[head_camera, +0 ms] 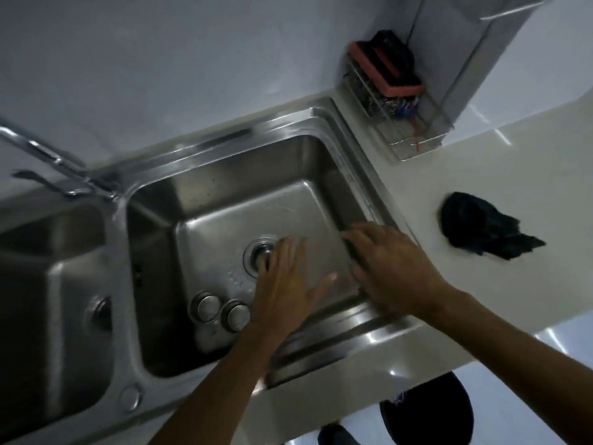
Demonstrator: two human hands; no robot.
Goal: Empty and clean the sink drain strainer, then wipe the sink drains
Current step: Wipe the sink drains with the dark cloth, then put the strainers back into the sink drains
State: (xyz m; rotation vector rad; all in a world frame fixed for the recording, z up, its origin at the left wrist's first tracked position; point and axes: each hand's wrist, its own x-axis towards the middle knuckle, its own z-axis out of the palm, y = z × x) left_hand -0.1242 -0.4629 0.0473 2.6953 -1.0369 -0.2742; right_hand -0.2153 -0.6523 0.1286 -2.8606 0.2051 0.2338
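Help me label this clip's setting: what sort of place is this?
Most likely a home kitchen: a stainless double sink with a faucet, a wire rack holding a scrub sponge, set in a pale countertop.

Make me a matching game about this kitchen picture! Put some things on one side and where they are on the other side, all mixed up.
Things:
1. dark cloth
2. two round metal plugs
3. pink-edged scrubber
4. left hand

Places:
A. in the wire rack by the wall
B. on the white counter, right of the sink
C. over the basin, fingers at the drain
D. on the basin floor, side by side

Pairs: 1-B, 2-D, 3-A, 4-C
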